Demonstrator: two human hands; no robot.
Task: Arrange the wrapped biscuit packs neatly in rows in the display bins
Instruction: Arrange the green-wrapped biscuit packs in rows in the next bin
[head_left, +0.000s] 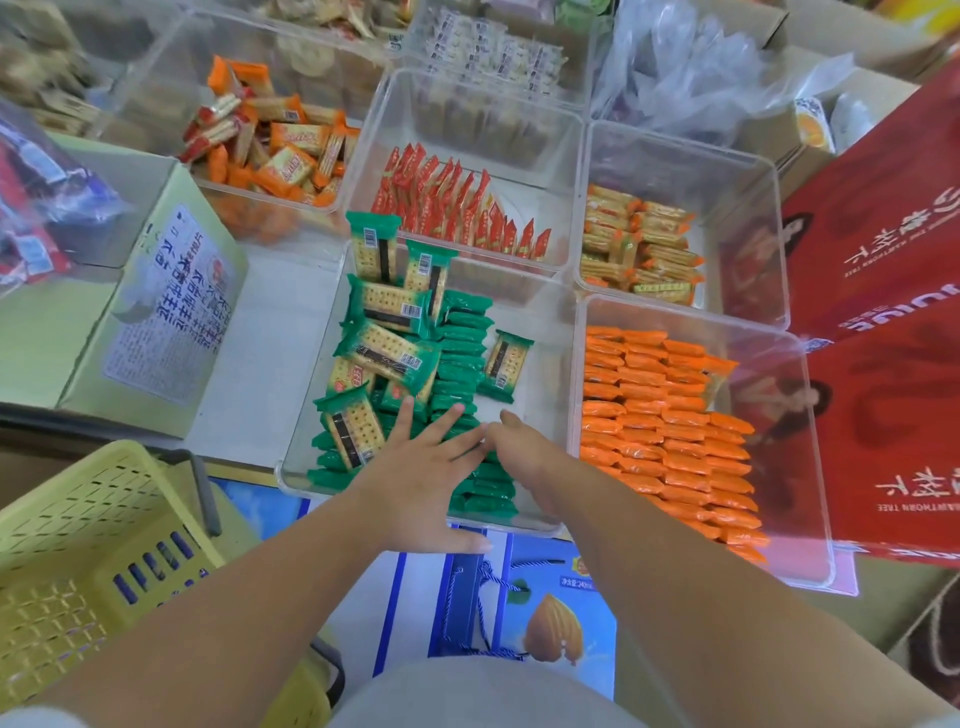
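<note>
Green-wrapped biscuit packs (462, 358) stand on edge in rows inside a clear bin (550, 312) in front of me. Several loose green packs (387, 332) lie flat and jumbled on the left half, and one (506, 364) lies alone to the right of the rows. My left hand (421, 478) lies flat with straight, spread fingers on the near rows. My right hand (519, 452) reaches in from the right, its fingers tucked down against the rows; I cannot see whether it holds a pack.
Clear bins around hold orange packs (670, 431) in rows, red packs (457, 208), yellow packs (639, 244) and mixed orange packs (270, 145). A green carton (161, 322) and yellow basket (93, 545) sit left. Red boxes (883, 312) stand right.
</note>
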